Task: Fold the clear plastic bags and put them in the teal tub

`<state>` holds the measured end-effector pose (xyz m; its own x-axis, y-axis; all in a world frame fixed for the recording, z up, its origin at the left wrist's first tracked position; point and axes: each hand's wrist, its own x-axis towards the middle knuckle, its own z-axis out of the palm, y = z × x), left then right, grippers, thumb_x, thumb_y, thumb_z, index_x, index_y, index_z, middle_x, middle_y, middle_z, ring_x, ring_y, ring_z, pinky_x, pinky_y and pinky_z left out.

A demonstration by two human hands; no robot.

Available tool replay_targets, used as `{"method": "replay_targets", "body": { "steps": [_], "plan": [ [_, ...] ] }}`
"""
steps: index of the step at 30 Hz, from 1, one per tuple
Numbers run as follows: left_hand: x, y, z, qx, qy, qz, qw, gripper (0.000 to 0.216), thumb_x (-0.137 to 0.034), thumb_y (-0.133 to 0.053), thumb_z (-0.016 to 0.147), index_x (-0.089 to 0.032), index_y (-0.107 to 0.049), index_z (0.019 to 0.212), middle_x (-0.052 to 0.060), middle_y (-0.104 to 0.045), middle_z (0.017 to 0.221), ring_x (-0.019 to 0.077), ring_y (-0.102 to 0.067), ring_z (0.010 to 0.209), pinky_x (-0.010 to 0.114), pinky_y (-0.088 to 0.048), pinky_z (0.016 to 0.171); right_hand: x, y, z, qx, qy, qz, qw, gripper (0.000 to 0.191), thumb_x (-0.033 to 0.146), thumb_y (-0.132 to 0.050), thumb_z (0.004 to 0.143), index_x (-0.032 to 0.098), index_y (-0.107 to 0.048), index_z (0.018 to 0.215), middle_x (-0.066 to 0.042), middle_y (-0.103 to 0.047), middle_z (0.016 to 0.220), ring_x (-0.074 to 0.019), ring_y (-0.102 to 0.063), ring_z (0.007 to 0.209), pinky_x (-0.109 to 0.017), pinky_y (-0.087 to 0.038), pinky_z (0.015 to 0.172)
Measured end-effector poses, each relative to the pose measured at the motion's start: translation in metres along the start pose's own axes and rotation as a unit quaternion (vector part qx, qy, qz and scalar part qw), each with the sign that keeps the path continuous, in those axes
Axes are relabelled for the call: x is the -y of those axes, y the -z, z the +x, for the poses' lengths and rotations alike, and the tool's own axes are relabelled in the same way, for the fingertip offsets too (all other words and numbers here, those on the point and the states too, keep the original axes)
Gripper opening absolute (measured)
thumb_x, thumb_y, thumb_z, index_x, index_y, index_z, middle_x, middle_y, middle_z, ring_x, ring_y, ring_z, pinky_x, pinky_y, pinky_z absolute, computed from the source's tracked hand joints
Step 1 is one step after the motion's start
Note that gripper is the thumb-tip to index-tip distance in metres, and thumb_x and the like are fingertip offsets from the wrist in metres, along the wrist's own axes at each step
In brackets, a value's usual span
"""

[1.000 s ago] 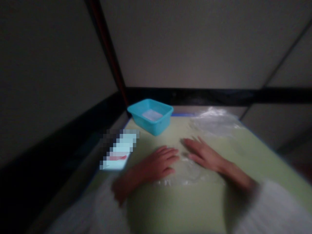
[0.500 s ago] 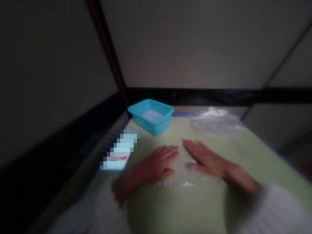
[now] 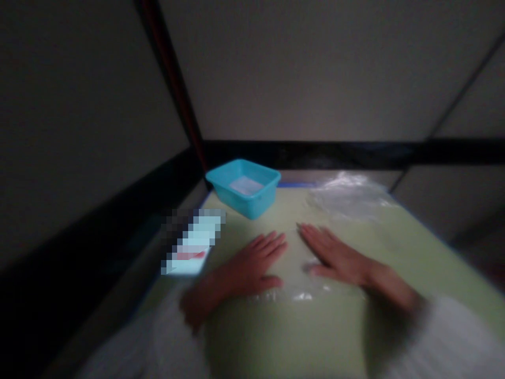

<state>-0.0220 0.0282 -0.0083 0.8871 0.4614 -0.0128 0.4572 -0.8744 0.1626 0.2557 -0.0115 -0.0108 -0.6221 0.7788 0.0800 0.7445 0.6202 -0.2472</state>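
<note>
Head view, dim and soft with blur, looks down on a pale green tabletop [image 3: 276,337] edged in blue, set into a corner of grey partition walls [image 3: 307,68] that carry a black band [image 3: 339,153] along their foot. A dark reddish post [image 3: 173,84] runs up the corner seam.

Both hands lie flat, palms down, fingers spread and holding nothing. The left hand [image 3: 252,263] and the right hand [image 3: 335,255] press side by side, just apart, on a clear plastic sheet [image 3: 294,281] spread on the green surface in front of the person; its near edge catches small glints of light. Whether it is a bag or a single film cannot be told. White sleeves [image 3: 445,342] cover both forearms.

At the far left of the tabletop stands a turquoise plastic tub [image 3: 243,188], with something pale inside. At the far right lies a heap of crumpled clear plastic [image 3: 349,197], well apart from the hands. A pixelated patch [image 3: 191,242] sits at the left edge, near the left hand.
</note>
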Motion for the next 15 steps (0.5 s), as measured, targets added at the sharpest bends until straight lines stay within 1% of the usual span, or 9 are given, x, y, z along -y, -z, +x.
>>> {"method": "replay_targets", "body": {
  "steps": [5, 7, 9, 12, 15],
  "plan": [
    [0.0, -0.001, -0.001, -0.012, -0.003, -0.005, 1.0, 0.075, -0.059, -0.035, 0.09, -0.015, -0.016, 0.148, 0.012, -0.014, 0.155, 0.0251, -0.007, 0.144, 0.043, -0.011, 0.116, 0.001, -0.001, -0.001, 0.021, 0.008, 0.001, 1.0, 0.085, 0.062, -0.04, 0.088, 0.019, 0.0, 0.149, -0.015, -0.012, 0.154, -0.0286, -0.013, 0.141, -0.054, -0.01, 0.113],
    [0.0, -0.001, -0.001, -0.011, -0.004, 0.0, 1.0, 0.075, -0.059, -0.037, 0.09, -0.014, -0.017, 0.148, 0.012, -0.014, 0.155, 0.0248, -0.006, 0.144, 0.042, -0.011, 0.116, 0.003, -0.001, 0.001, 0.008, 0.005, -0.002, 1.0, 0.084, 0.062, -0.039, 0.088, 0.019, -0.001, 0.15, -0.014, -0.011, 0.154, -0.0278, -0.013, 0.141, -0.053, -0.011, 0.113],
    [0.0, -0.001, -0.001, -0.01, -0.004, 0.004, 1.0, 0.075, -0.058, -0.037, 0.09, -0.014, -0.017, 0.147, 0.012, -0.014, 0.155, 0.0245, -0.006, 0.144, 0.042, -0.011, 0.116, 0.006, -0.001, 0.004, -0.019, 0.005, -0.008, 1.0, 0.081, 0.061, -0.036, 0.09, 0.019, -0.001, 0.15, -0.013, -0.011, 0.154, -0.0266, -0.011, 0.142, -0.053, -0.012, 0.113],
    [-0.001, -0.001, -0.001, -0.014, -0.003, 0.002, 1.0, 0.074, -0.058, -0.037, 0.09, -0.014, -0.019, 0.147, 0.013, -0.015, 0.155, 0.0252, -0.007, 0.144, 0.042, -0.012, 0.115, 0.012, -0.003, 0.013, -0.051, 0.003, -0.022, 0.998, 0.077, 0.06, -0.031, 0.092, 0.018, -0.001, 0.15, -0.013, -0.014, 0.154, -0.0255, -0.011, 0.142, -0.052, -0.013, 0.113],
    [0.0, 0.0, -0.001, -0.014, -0.003, -0.004, 1.0, 0.074, -0.059, -0.037, 0.09, -0.014, -0.02, 0.146, 0.013, -0.016, 0.154, 0.0256, -0.008, 0.144, 0.042, -0.012, 0.115, 0.016, -0.008, 0.02, -0.053, -0.001, -0.031, 0.998, 0.076, 0.059, -0.03, 0.092, 0.016, -0.008, 0.15, -0.014, -0.018, 0.153, -0.0262, -0.014, 0.142, -0.053, -0.013, 0.113]
  ]
}}
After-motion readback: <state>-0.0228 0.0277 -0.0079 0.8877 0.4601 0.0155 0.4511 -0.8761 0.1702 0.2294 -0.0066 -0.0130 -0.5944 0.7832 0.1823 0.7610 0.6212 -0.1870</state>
